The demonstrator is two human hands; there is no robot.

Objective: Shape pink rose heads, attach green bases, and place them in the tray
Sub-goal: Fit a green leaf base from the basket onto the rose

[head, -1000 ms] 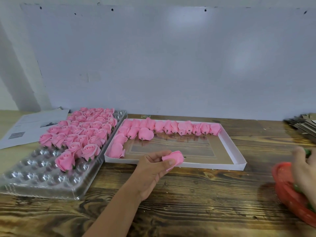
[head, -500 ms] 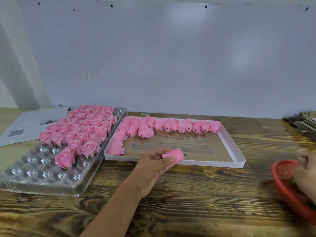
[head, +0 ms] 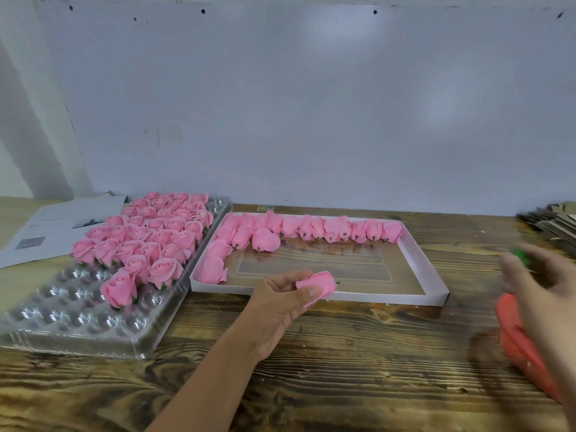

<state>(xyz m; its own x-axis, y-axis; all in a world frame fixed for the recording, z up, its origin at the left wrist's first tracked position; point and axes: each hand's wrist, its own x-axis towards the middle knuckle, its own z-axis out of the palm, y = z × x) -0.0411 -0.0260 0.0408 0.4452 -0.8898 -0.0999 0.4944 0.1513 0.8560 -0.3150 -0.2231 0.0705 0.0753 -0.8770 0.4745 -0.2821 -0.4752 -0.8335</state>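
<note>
1. The wooden surface (head: pixel 311 369) carries everything, so a bump from either forearm could, I judge, slide the white box (head: pixel 433 275) or the clear tray (head: pixel 71 325) and upset what sits in them.
2. The clear tray is filled through its far rows with finished roses (head: pixel 156 235), and the near cups are vacant. Reaching in carelessly could knock the front finished roses, which stand just beside the free cups.
3. The white box holds the unshaped heads (head: pixel 311 227) along its far and left walls, lying on their sides. They look light; a sleeve or draught could scatter them.
4. The red basket (head: pixel 517 335) sits at the right edge, partly under the right hand (head: pixel 548 285). Catching its rim could tip it.
5. The left hand (head: pixel 277 304) pinches one pink rose head (head: pixel 318 283) between thumb and fingers, over the near wall of the white box. Squeezing too hard would crush its petals.
6. The right hand, blurred, appears curled round a small green base (head: pixel 520 254), well apart from the rose head. Misaligned with the stub, it could seat crookedly or drop.
</note>
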